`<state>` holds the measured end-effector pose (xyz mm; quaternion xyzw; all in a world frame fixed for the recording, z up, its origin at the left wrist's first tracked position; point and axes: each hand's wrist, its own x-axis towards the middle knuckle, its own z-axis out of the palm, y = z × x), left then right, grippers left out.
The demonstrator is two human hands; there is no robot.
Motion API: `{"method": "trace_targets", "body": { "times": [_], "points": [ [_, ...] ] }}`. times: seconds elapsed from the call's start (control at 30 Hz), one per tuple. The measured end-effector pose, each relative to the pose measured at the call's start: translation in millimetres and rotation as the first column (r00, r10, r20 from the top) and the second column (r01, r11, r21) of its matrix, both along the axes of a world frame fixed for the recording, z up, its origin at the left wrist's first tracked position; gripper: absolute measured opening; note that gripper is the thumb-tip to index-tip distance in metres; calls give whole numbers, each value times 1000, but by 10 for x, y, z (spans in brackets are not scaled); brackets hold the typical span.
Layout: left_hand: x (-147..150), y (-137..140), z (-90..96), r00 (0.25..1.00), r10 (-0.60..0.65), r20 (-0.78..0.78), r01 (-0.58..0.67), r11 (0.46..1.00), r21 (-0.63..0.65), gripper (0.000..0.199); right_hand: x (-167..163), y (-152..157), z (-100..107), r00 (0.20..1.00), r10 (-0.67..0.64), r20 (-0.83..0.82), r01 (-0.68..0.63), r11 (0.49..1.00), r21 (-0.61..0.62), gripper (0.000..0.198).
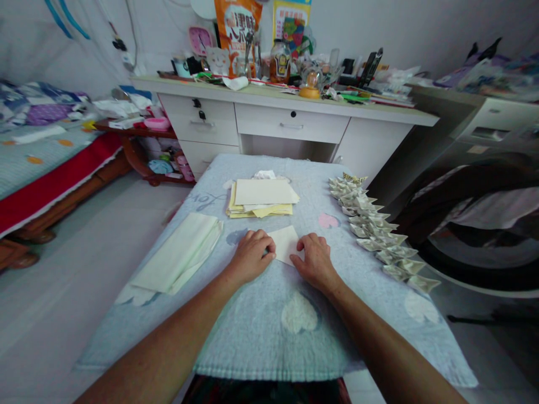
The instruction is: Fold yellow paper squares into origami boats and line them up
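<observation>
A small cream sheet of paper (284,242) lies on the cloth-covered table between my hands. My left hand (254,253) has its curled fingers closed at the sheet's left edge. At the right edge, my right hand (315,258) pinches the paper between thumb and fingers. Just beyond them sits a stack of cream and yellow paper (265,192). To the left rests a thick folded bundle of pale paper (179,252). Rows of folded paper boats (374,224) line the table's right side.
The blue tablecloth (256,336) carries heart patterns. Behind stands a white desk (290,123) crowded with jars, bags and a pink clock (200,40). A washing machine (475,185) is close on the right, and a bed (54,151) is at the left.
</observation>
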<state>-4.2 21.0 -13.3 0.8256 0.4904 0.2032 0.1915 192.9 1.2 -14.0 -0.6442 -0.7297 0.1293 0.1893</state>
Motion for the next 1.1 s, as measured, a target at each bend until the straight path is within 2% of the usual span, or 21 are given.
{"method": "trace_targets", "body": {
  "times": [0.2,0.3,0.4,0.5,0.7,0.97,1.1],
  "points": [
    [2,9,-5,1000,2,-7,-2,1000,12,3,-12,-28,40,999,20,40,-22,998,61,22],
    [5,20,-24,1000,5,-9,-5,1000,14,4,-29,-36,65,980,181,78,-189,975,113,14],
    [8,28,-44,1000,19,0,-19,1000,19,4,-42,-25,68,906,398,146,-413,906,95,18],
    [9,32,-56,1000,16,6,-16,1000,21,3,-30,-18,80,843,501,198,-521,851,63,20],
    [-11,23,-56,999,44,22,-45,999,24,6,19,-76,197,778,569,267,-591,807,2,29],
    [-72,52,-77,999,8,42,-8,1000,11,20,10,-135,285,751,581,315,-597,801,-55,33],
    [-69,55,-77,999,-3,41,2,1000,25,20,38,-132,281,741,601,300,-617,785,-48,34]
  ]
}}
